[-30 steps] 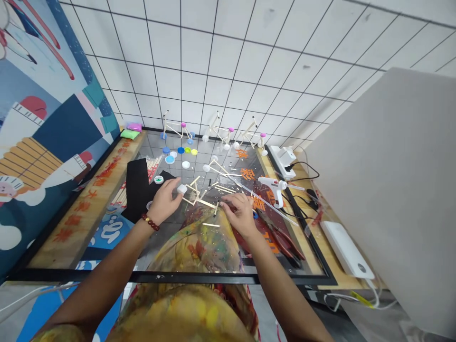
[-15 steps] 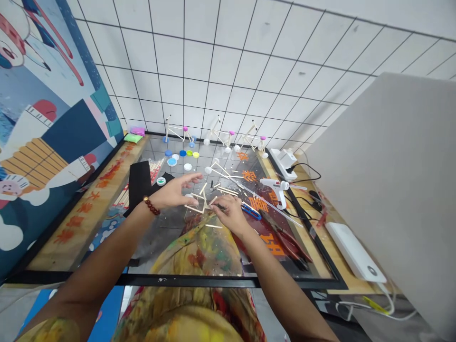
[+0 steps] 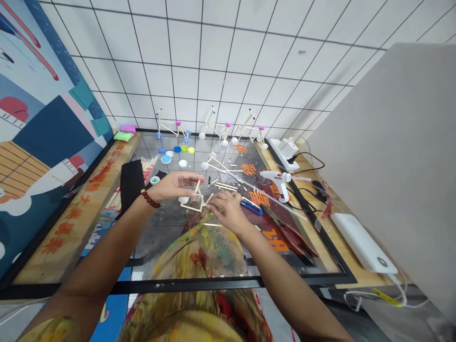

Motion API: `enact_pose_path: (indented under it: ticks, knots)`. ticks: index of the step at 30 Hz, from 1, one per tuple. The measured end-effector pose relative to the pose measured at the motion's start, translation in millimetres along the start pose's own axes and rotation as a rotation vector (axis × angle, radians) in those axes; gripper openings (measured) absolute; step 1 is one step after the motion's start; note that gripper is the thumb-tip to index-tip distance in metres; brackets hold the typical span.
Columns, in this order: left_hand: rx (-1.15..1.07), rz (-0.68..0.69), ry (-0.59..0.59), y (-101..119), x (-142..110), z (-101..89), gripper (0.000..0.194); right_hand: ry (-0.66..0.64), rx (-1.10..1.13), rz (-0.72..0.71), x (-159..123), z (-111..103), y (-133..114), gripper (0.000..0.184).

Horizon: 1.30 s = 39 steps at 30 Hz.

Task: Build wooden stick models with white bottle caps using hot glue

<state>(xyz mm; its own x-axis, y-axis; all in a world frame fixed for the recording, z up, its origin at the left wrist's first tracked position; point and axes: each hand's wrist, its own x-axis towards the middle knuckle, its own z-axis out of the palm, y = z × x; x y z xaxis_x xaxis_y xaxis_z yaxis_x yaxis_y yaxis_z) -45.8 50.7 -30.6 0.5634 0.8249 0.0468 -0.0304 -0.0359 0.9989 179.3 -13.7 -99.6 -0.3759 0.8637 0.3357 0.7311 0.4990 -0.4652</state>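
The right hand (image 3: 228, 210) pinches the near end of the stick frame (image 3: 200, 205); the left hand (image 3: 180, 185), fingers loosely spread, curves over its other side. A white cap (image 3: 184, 200) sits just below the left fingers. Right of the right hand lies a blue cutter (image 3: 251, 206), then pliers (image 3: 294, 237).

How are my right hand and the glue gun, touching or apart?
Apart. The head view shows orange lettering in the gap between your right hand and the glue gun.
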Motion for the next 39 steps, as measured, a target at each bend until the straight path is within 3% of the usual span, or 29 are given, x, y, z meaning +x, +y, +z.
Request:
enact_pose_path:
  ticks: [6,10,13,16,21,26,32,39]
  knots:
    - [0.101,0.041,-0.006,-8.0,-5.8,-0.2,0.051,-0.007,-0.032,0.003,0.4,3.0,1.3,0.012]
    - [0.115,0.046,-0.054,-12.7,-9.3,-4.5,0.068,-0.007,-0.054,-0.012,0.4,-0.2,-0.8,0.01]
    - [0.108,0.076,-0.059,-16.3,-11.4,-8.4,0.086,0.026,-0.087,-0.024,-4.4,-13.1,-0.2,0.014]
    - [0.095,0.102,-0.033,-19.9,-13.8,-13.4,0.086,0.068,-0.117,-0.02,-13.1,-33.6,2.6,0.015]
    - [0.085,0.12,-0.011,-22.6,-16.0,-15.5,0.082,-0.067,-0.074,-0.058,-22.2,-55.7,3.0,0.006]
    - [0.128,0.122,0.0,-18.3,-16.3,0.8,0.073,-0.167,-0.084,-0.066,-20.6,-51.0,1.3,0.007]
    - [0.125,0.109,0.087,-19.5,-15.2,14.5,0.061,-0.073,-0.161,0.066,-18.1,-40.3,9.5,0.014]
    - [0.113,0.105,0.115,-23.2,-14.3,14.9,0.059,-0.096,-0.178,0.064,-14.2,-27.8,13.3,0.015]
